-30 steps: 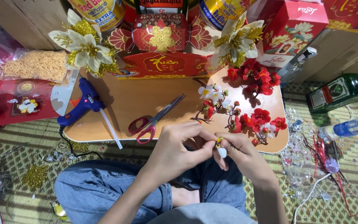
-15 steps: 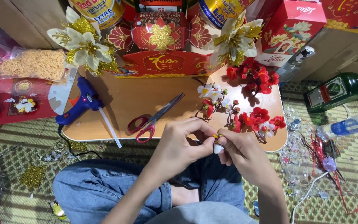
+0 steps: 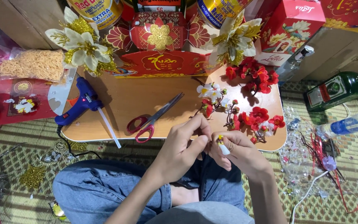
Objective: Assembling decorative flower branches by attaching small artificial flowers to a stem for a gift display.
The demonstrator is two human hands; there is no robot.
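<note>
Work in hand: assembly of a small artificial flower. The right hand (image 3: 239, 151) pinches a white bud (image 3: 223, 147) with yellow stamens between thumb and fingers, above the lap at the near edge of the board (image 3: 121, 93). The left hand (image 3: 185, 145) is closed narrow, fingertips at the bud. Judged partly done: several finished red and white blossom sprigs (image 3: 245, 114) lie on the board. Glue gun (image 3: 79, 103) and scissors (image 3: 152, 120) lie unused alongside.

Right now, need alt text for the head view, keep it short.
Seated cross-legged, a person pinches a small white artificial flower piece between left hand and right hand. Beyond lie a low wooden table with red-handled scissors, a blue glue gun and red-and-white blossom sprigs.
</note>
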